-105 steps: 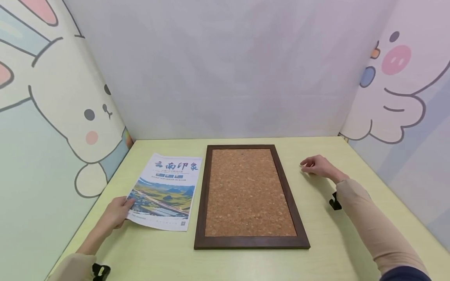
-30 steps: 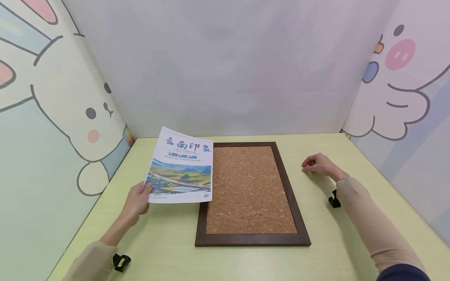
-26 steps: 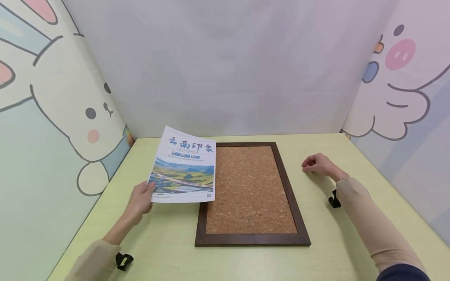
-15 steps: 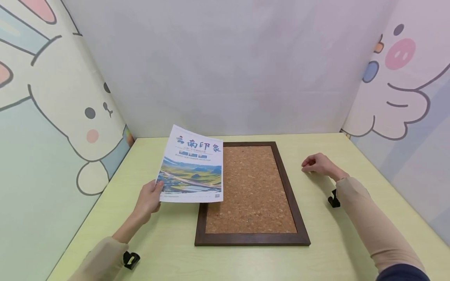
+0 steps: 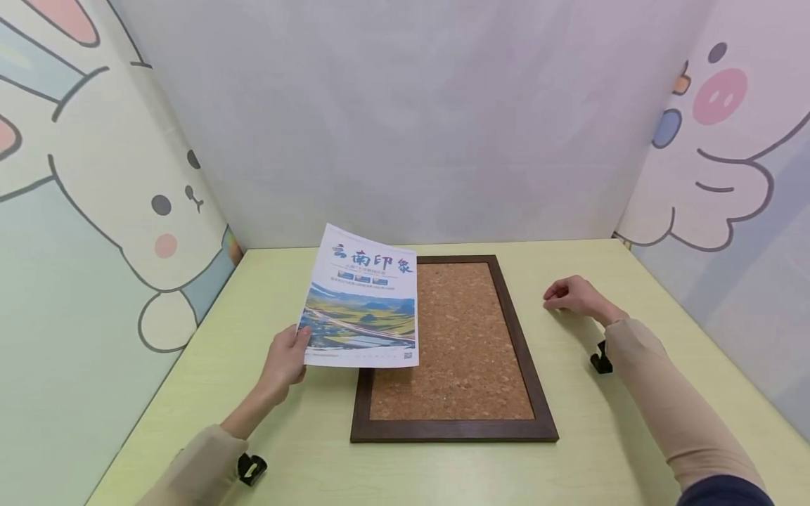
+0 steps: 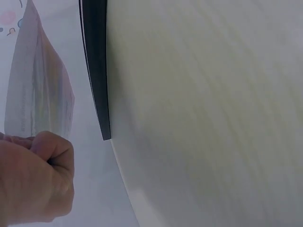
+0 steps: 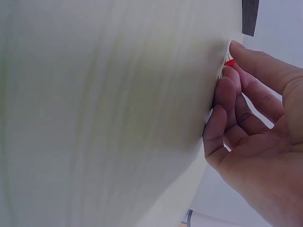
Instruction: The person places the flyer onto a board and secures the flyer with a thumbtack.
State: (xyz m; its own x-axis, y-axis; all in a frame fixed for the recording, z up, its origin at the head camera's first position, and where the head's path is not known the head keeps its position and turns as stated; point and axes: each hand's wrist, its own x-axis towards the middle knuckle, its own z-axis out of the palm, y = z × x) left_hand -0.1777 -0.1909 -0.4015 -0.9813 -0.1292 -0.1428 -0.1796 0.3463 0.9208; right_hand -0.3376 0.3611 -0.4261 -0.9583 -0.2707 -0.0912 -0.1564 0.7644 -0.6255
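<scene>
Your left hand [image 5: 285, 357]: pinches 1 poster [image 5: 362, 302]; 1-sided grip risks sagging. Right hand [image 5: 577, 297]: half-curled at 1 red item [image 7: 230, 62], hold unclear.

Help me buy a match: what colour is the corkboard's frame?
Dark brown; the frame shows best in the head view.

A white poster [image 5: 363, 302] — Chinese title above a green valley scene — is held raised, slightly curved, hiding the upper left of a flat, dark-framed corkboard [image 5: 468, 337]. A small red object [image 7: 230, 63], mostly hidden, shows right of the corkboard.
</scene>
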